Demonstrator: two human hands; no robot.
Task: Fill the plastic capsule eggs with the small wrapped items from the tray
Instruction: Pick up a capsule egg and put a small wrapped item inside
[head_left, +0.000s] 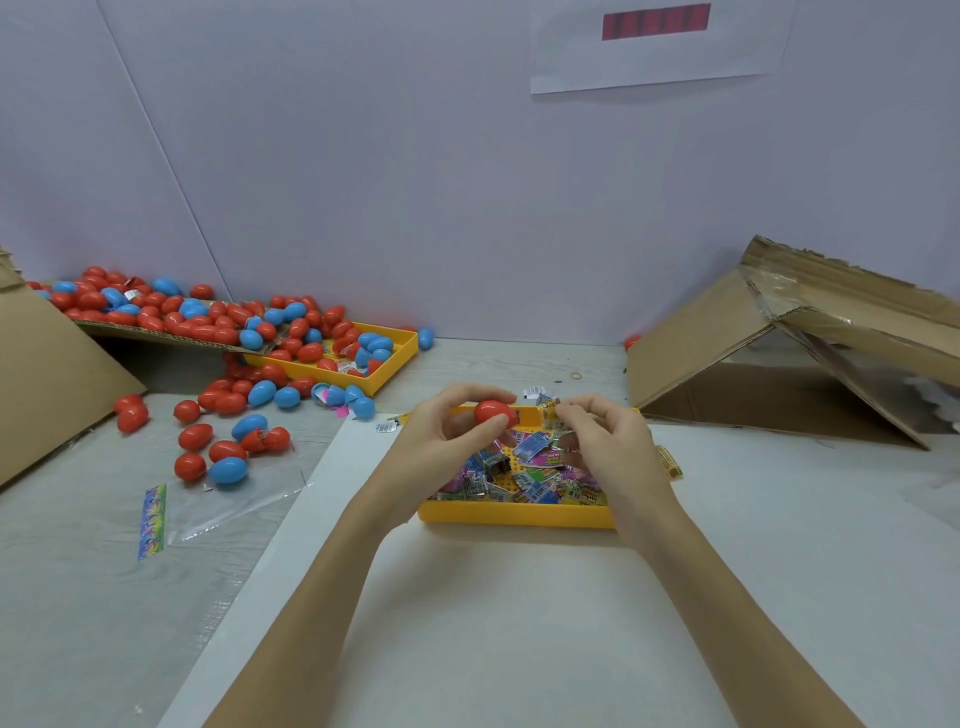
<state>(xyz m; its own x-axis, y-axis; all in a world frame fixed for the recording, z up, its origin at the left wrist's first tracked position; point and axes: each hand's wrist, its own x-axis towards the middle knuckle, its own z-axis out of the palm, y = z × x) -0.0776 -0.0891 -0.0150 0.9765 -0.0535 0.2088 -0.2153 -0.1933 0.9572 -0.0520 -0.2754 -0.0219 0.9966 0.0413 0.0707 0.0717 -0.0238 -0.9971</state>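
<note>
My left hand (447, 431) sits at ten o'clock, fingers curled in a pinch; my right hand (605, 441) at two o'clock, fingertips pinched together.

So all you can see of yourself here is two bare forearms coming in from the near edge, one on the left and one on the right, each ending in a bare hand. Your left hand (447, 431) and right hand (605, 441) have no gloves on, no rings that show, and no watch or band at either wrist. No sleeves reach into view either, so whatever top you're wearing stops somewhere above the elbows. Nails look short and plain.
</note>
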